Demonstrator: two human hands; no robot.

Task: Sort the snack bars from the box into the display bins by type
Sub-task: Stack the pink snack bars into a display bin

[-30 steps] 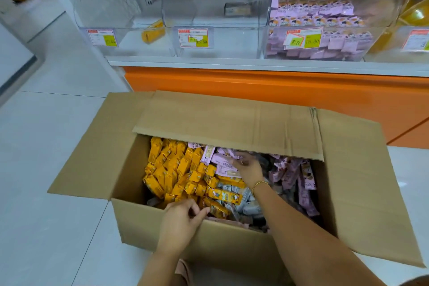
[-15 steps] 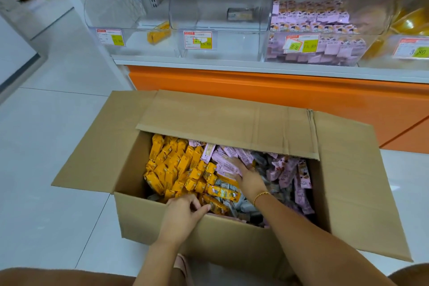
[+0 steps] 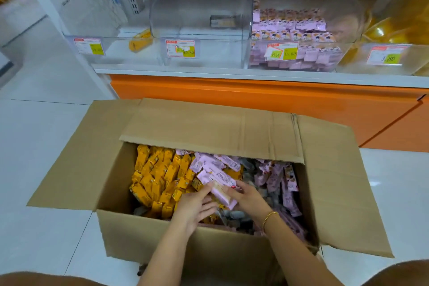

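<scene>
Left hand: my left hand (image 3: pixel 197 205) is down in the box, fingers loosely straight and spread. The tips touch the near end of the pink bundle, and I see nothing clasped in it.
Right hand: my right hand (image 3: pixel 249 197) grips the pink bundle (image 3: pixel 217 179) from its 3 o'clock side, thumb on top. A gold bracelet (image 3: pixel 269 217) sits at the wrist.
Hidden: the right fingers under the bundle are out of sight, so I cannot count the bars held. Blur smears both hands and the wrapper print.
Pink bundle: long pale-pink wrapped bars, stacked, slanting from 10 to 4 o'clock over the heap at the box's centre.
Yellow bars: the yellow bars (image 3: pixel 157 179) are a dense heap filling the box's 9 o'clock half.
Loose pink bars: the loose pink bars (image 3: pixel 278 179) lie strewn toward 3 o'clock, some running under the far flap.
Grey bars: the grey bars (image 3: pixel 234 215) show at 6 o'clock beneath my hands, mostly buried.
Box: the cardboard box (image 3: pixel 144 237) stands on a white tiled floor (image 3: pixel 34 146), side flaps spread. The far flap (image 3: pixel 209 132) leans inward and covers the far strip of contents.
Bins, 12 o'clock: four clear bins stand on a white shelf.
- The left bin (image 3: pixel 111 53) holds a single yellow bar (image 3: pixel 140 40).
- The middle bin (image 3: pixel 209 58) holds one dark bar (image 3: pixel 222 21), too small to read.
- The pink bin (image 3: pixel 346 14) is stacked with rows of pink bars.
- The right bin (image 3: pixel 413 58), at 2 o'clock, has yellow contents cut off by the frame edge.
</scene>
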